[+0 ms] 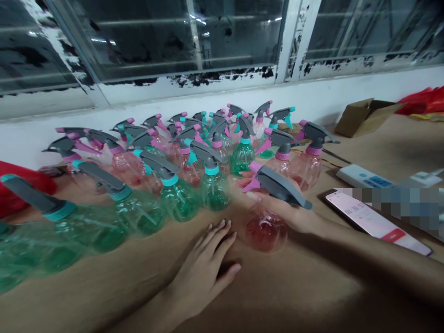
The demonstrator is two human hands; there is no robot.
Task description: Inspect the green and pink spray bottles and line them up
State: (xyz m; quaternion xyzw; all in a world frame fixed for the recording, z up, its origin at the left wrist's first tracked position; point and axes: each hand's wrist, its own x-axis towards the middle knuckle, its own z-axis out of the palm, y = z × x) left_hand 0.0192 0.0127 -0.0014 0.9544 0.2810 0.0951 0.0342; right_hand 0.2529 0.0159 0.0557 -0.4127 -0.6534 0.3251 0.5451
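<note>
My right hand (291,210) is wrapped around the neck of a pink spray bottle (266,233), just under its grey head with a pink nozzle and trigger. The bottle is upright at the right front of the group. My left hand (208,263) lies flat on the brown tabletop (145,286), fingers spread, with nothing in it. Nearest beyond it are a green spray bottle (214,189) and another green spray bottle (181,203), both with turquoise collars. A further pink spray bottle (308,164) stands behind my right hand.
Several more pink and green spray bottles fill the table's left and back. On the right are a phone (371,217) showing a timer, a white device (362,175) and an open cardboard box (364,120). Red material (24,187) lies at far left. Windows (187,37) line the wall behind.
</note>
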